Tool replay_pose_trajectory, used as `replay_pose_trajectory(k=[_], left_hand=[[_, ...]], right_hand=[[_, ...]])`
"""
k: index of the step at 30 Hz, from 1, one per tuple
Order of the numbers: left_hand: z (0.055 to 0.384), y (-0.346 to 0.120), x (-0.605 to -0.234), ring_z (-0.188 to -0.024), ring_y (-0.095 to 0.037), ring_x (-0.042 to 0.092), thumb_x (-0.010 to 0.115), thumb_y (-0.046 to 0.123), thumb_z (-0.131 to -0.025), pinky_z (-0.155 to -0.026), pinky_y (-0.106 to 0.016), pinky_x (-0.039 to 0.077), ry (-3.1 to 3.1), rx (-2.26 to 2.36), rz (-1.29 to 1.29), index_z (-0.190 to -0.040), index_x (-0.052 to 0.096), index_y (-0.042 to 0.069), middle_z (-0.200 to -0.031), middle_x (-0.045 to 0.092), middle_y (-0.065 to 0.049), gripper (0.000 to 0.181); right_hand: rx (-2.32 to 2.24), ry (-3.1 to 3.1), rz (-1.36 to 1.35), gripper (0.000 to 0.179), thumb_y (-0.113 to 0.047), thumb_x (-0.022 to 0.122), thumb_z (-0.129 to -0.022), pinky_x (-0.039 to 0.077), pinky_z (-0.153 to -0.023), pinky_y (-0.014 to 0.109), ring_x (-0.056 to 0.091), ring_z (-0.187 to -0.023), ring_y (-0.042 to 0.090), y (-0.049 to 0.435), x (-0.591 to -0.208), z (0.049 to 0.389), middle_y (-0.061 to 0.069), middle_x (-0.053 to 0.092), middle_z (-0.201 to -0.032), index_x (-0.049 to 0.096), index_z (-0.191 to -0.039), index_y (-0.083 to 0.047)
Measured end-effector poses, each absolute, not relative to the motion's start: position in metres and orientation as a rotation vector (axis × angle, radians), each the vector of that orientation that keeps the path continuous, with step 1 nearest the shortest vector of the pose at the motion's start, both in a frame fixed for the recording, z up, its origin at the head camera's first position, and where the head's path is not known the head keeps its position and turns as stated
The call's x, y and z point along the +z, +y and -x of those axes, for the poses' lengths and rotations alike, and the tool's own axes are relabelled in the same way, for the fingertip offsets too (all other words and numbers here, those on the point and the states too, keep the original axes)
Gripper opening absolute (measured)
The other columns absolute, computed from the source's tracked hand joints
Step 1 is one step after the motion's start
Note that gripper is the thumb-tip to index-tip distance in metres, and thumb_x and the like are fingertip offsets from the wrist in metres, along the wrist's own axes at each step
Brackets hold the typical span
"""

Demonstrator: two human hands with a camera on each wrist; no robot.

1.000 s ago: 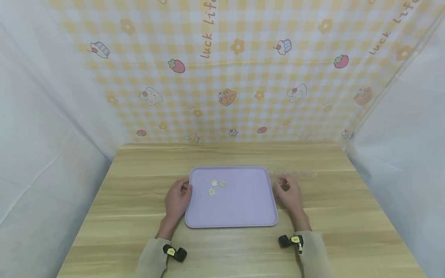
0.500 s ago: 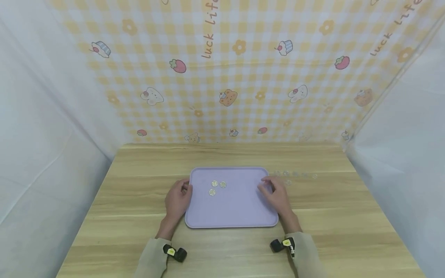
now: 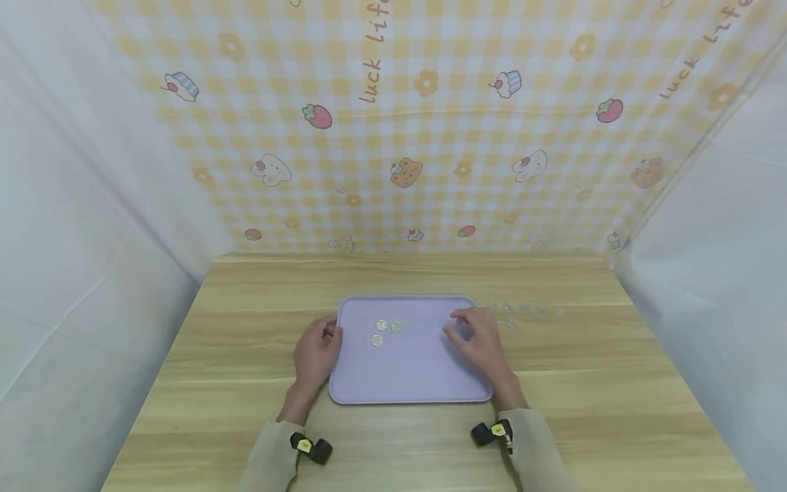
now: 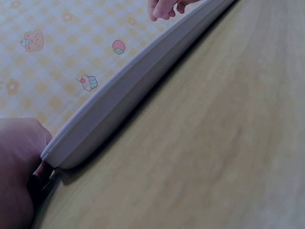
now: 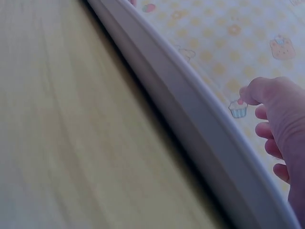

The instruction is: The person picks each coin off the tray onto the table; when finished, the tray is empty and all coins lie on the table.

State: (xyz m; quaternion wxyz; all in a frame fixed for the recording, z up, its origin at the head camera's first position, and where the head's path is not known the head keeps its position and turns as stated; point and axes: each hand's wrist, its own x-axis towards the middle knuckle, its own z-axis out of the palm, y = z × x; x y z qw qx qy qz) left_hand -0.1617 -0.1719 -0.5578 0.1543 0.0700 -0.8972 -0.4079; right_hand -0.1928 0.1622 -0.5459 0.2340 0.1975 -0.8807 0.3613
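A shallow lilac tray (image 3: 412, 379) lies on the wooden table, with a few round, shiny, coin-like discs (image 3: 377, 340) at its upper left. My left hand (image 3: 317, 352) grips the tray's left edge; in the left wrist view, part of the left hand (image 4: 21, 152) shows at the rim, with a finger beneath it. Over the tray's right side hovers my right hand (image 3: 481, 339), thumb and index finger bent towards each other. In the right wrist view the right hand (image 5: 281, 114) shows curved fingers above the rim; I cannot tell whether they pinch a small disc.
Several clear round discs (image 3: 525, 308) lie on the table (image 3: 578, 383) just right of the tray, partly behind my right hand. A yellow checked cloth (image 3: 430, 123) hangs behind the table, with pale sheets on both sides.
My right hand has moved left from beside the clear discs to over the tray's right side. My left hand and the discs on the tray stay put.
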Motion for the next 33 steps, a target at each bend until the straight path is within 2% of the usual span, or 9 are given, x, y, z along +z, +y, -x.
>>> replay_pose_trajectory(k=[9,17,33], left_hand=[[0.162,-0.174,-0.559,-0.066,-0.013,0.056,0.067,0.018,-0.091,-0.059,-0.026,0.042,-2.553,-1.173,-0.191,-0.114,0.071,0.007,-0.086,0.069,-0.003,0.026],[0.16,-0.174,-0.559,-0.066,-0.012,0.055,0.067,0.019,-0.092,-0.058,-0.026,0.042,-2.572,-1.175,-0.196,-0.115,0.071,0.006,-0.088,0.069,-0.003,0.027],[0.162,-0.172,-0.556,-0.066,-0.013,0.056,0.065,0.02,-0.093,-0.059,-0.026,0.042,-2.589,-1.166,-0.192,-0.117,0.071,0.007,-0.087,0.068,-0.003,0.028]], right_hand=[[0.988,-2.403,-0.618,0.031,-0.015,0.085,-0.074,0.042,-0.076,0.035,0.055,-0.083,0.021,0.138,-0.546,0.194,0.006,0.064,-0.083,0.071,-0.099,-0.005],[1.029,-2.506,-0.613,0.033,-0.023,0.082,-0.079,0.04,-0.079,0.037,0.053,-0.084,0.02,0.112,-0.545,0.195,0.003,0.067,-0.086,0.071,-0.105,-0.007],[1.035,-2.498,-0.643,0.024,-0.022,0.079,-0.081,0.041,-0.081,0.039,0.057,-0.087,0.021,0.067,-0.549,0.202,0.002,0.069,-0.086,0.073,-0.101,-0.009]])
